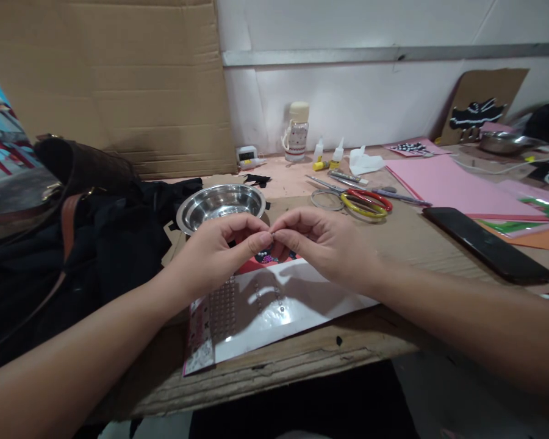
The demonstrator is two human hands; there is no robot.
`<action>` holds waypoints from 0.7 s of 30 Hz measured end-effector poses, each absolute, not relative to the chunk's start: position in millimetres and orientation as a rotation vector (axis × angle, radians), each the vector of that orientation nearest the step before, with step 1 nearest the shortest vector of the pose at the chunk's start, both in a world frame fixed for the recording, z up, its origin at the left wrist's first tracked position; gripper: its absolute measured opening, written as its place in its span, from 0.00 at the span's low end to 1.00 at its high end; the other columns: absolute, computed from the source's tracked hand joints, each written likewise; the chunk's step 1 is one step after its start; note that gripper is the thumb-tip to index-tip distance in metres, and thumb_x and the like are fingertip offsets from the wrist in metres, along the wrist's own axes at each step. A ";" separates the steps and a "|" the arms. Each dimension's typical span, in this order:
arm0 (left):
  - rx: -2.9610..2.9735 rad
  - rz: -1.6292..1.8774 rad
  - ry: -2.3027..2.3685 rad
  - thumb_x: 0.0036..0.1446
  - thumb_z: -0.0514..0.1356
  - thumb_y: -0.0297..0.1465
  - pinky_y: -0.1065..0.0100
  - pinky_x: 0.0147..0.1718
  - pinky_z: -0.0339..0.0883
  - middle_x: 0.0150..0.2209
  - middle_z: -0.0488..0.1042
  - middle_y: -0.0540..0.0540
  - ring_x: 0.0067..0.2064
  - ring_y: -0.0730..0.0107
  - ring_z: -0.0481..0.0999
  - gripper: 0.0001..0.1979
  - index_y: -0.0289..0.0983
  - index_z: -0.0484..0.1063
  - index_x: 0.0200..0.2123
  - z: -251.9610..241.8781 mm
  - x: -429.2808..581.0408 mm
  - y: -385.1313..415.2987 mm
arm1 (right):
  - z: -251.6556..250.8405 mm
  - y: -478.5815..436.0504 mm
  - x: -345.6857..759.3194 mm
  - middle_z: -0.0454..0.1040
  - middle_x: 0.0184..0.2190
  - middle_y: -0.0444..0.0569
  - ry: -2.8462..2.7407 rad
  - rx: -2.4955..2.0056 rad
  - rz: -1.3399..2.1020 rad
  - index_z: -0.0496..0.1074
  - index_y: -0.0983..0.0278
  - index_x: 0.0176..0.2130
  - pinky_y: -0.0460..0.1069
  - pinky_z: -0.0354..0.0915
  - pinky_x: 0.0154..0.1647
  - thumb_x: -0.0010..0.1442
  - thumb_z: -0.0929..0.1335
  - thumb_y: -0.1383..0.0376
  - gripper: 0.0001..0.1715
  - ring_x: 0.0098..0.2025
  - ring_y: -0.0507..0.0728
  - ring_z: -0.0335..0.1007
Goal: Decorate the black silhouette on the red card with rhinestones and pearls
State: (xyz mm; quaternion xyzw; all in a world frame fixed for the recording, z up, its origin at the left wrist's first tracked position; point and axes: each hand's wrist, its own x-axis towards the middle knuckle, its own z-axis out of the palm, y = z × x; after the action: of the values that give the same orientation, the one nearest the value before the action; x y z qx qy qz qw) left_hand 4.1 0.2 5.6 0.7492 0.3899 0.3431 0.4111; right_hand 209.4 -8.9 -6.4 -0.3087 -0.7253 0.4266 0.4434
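My left hand point(224, 247) and my right hand point(322, 244) meet at the fingertips over the front of the table. Each has thumb and forefinger pinched together; whatever is between them is too small to make out. Below them lies a sheet of stick-on beads point(223, 308), with rows of beads at its left and a few loose ones toward its middle. Just behind that sheet, partly hidden by my hands, a red piece point(251, 266) shows with black shapes and small purple beads on it. A steel bowl point(196, 210) stands behind my left hand.
Red-and-yellow-handled scissors point(366, 204) lie behind my right hand. A black phone point(487, 244) and pink paper sheets point(457, 186) are at the right. Small glue bottles point(337, 155) and a drinking bottle point(297, 134) stand at the wall. Dark cloth point(119, 238) covers the left side.
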 end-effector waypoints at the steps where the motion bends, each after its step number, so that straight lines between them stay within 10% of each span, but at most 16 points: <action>1: 1.887 0.868 0.978 0.61 0.65 0.41 0.70 0.31 0.68 0.31 0.78 0.48 0.31 0.71 0.74 0.13 0.37 0.78 0.36 5.7 4.2 0.0 | -6.3 -8.9 209.6 0.78 0.30 0.44 -1.810 -0.763 1.045 0.76 0.65 0.40 0.48 0.72 0.37 0.68 0.69 0.62 0.08 0.33 0.51 0.76; 21: 2.069 0.820 0.997 0.63 0.62 0.40 0.70 0.32 0.68 0.32 0.79 0.48 0.33 0.69 0.75 0.12 0.38 0.79 0.37 5.0 1.8 -0.9 | 0.4 -12.8 211.9 0.77 0.28 0.44 -1.929 -0.817 0.850 0.75 0.64 0.36 0.47 0.68 0.33 0.67 0.68 0.66 0.07 0.30 0.50 0.74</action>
State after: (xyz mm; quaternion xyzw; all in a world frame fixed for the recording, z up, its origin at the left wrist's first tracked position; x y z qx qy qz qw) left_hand 1.8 -0.9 5.0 0.7965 0.3838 0.3158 0.3444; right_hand 211.9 -12.8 0.4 -0.3270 -0.7718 0.3400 0.4263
